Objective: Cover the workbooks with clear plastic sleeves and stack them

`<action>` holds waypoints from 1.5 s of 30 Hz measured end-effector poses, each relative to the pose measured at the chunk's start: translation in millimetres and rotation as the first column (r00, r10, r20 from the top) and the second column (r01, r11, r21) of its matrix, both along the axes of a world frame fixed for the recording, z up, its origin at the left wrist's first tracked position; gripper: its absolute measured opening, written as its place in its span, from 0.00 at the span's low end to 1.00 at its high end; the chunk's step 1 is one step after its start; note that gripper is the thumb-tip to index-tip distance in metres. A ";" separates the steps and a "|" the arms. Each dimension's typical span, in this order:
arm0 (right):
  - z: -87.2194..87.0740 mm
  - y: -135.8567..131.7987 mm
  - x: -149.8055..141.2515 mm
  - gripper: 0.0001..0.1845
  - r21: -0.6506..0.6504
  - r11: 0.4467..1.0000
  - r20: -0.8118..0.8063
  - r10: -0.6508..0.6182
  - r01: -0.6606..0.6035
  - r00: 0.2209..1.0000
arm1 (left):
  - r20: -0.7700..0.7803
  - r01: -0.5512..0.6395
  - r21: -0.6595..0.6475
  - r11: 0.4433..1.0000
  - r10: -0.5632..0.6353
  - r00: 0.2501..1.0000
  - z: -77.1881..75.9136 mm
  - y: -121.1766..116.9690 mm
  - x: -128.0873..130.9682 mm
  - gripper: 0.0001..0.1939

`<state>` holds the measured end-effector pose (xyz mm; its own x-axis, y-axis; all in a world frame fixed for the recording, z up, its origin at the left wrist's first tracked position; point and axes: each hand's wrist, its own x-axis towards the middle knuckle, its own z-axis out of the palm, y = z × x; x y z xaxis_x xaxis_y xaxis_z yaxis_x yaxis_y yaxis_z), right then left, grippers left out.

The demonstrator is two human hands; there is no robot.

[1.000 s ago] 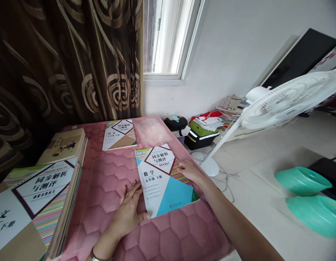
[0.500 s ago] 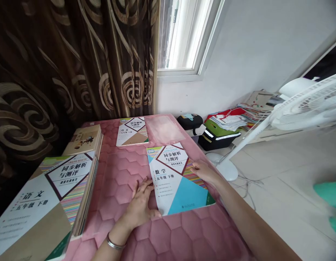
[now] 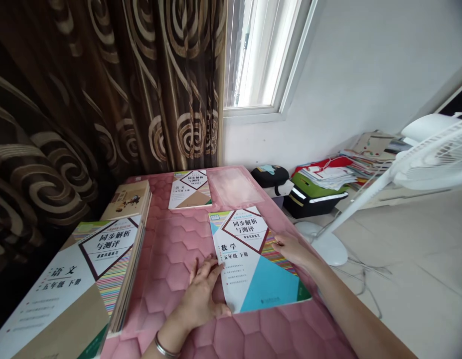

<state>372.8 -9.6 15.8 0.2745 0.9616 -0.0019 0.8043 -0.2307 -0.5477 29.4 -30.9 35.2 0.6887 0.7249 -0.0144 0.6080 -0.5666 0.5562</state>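
Observation:
A math workbook (image 3: 270,284) with a white and blue cover lies flat on the pink padded tabletop (image 3: 174,264). My left hand (image 3: 204,294), a metal bangle on its wrist, rests at the workbook's left edge. Its fingers are spread, and the thumb touches the lower left corner. At the right edge, my right hand (image 3: 292,249) has its fingers curled on the striped border, closed on the workbook. Further back lies a smaller-looking Chinese workbook (image 3: 189,189), apart from both hands.
On the left stands a stack of workbooks (image 3: 66,289), with tan-covered books (image 3: 126,198) behind it. A brown curtain (image 3: 141,89) hangs past the far edge. To the right are a white floor fan (image 3: 337,249), trailing cables and a black bin (image 3: 313,202) with papers.
The view has swung left, so the scene sits further right in the picture. Both hands keep their places at the math workbook's edges, and the workbook appears unmoved on the table.

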 end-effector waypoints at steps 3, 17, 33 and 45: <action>-5.9 -0.1 2.6 0.12 -0.022 0.999 -0.015 0.035 -0.035 0.999 | -0.033 -0.019 -0.030 0.999 0.018 0.999 4.2 -2.0 0.7 0.52; -8.5 -3.4 -3.7 0.09 -0.113 0.994 0.014 0.006 -0.005 1.000 | -0.100 0.017 -0.100 0.995 -0.028 0.995 12.1 -5.1 -0.7 0.55; -1.1 5.0 -1.2 0.14 -0.136 0.989 0.327 0.107 -0.065 0.939 | -0.087 0.015 -0.059 0.998 -0.020 0.996 6.6 -12.6 0.8 0.47; 12.0 1.1 -2.4 0.24 -0.207 0.978 -0.136 -0.022 -0.007 0.990 | -0.188 -0.009 -0.080 0.997 -0.006 0.982 4.3 -13.8 8.8 0.45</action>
